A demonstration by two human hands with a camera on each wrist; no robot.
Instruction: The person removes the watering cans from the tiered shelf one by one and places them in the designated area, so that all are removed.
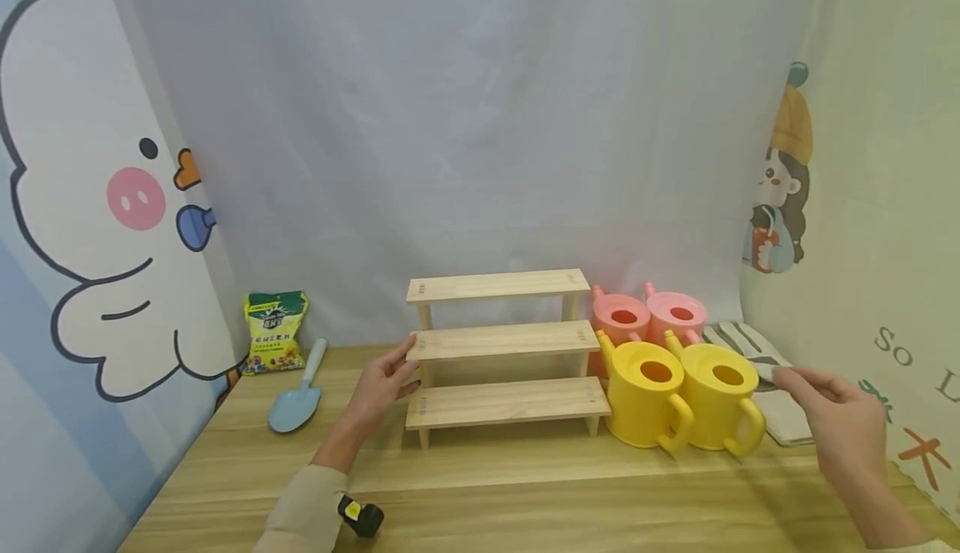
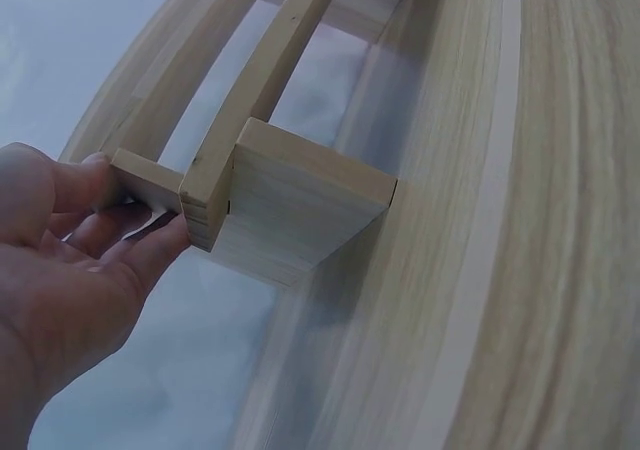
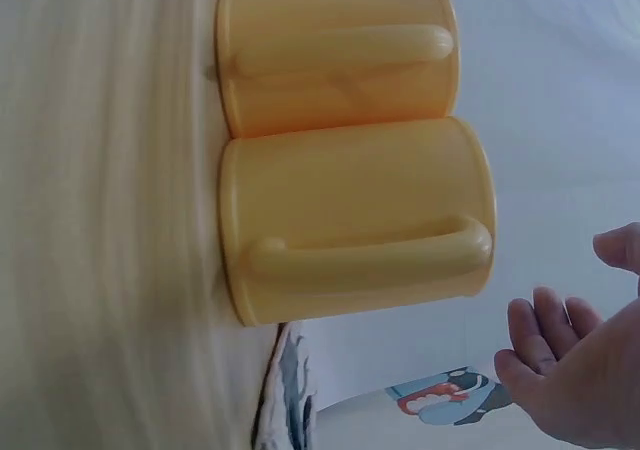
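A three-tier wooden step shelf [image 1: 502, 341] stands on the table toward the back. My left hand [image 1: 378, 386] grips the left end of its middle tier; in the left wrist view the thumb lies on top of the board [image 2: 148, 180] and the fingers curl beneath it. Two yellow watering cans, one on the left [image 1: 637, 403] and one on the right [image 1: 708, 407], stand side by side at the shelf's right end, handles toward me. My right hand [image 1: 847, 420] hovers to their right with loosely bent fingers and nothing in it. The right wrist view shows its thumb apart from the fingers.
Two pink watering cans, left [image 1: 609, 330] and right [image 1: 667, 328], stand behind the yellow ones. Striped cloth gloves [image 1: 738, 341] lie at the right by the wall. On the left are a light-blue trowel [image 1: 295, 410] and a yellow-green printed bag [image 1: 276, 336].
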